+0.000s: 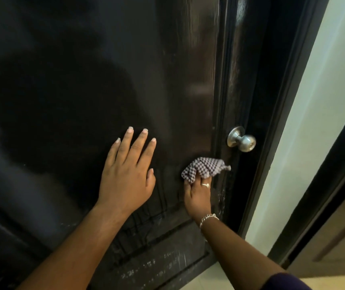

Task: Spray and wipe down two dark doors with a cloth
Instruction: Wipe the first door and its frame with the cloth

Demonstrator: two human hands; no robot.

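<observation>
Door, dark and glossy, fills most of my view, its long axis running upright and leaning slightly left through the wide lens. Its face is a smooth, near-black wood-grain finish that throws back soft reflections; lower down I see raised rectangular moulding and pale scuffs and streaks near the bottom edge. Right of it stands a dark door frame, then a strip of pale wall, and pale floor tiles show beneath.

My left hand lies flat against the door panel, fingers straight and slightly spread, pointing up, holding nothing.

My right hand, lower and to the right, has its fingers curled into a bunched cloth, pressing it against the door just beside the panel's right stile. I see a ring on one finger and a chain bracelet at the wrist. The cloth is a crumpled, waffle-textured fabric in a small grey-and-white check, its long side lying roughly level with one corner trailing right.

A round brushed-metal door knob juts out on its disc-shaped rose just above and right of the cloth, not touching it.
</observation>
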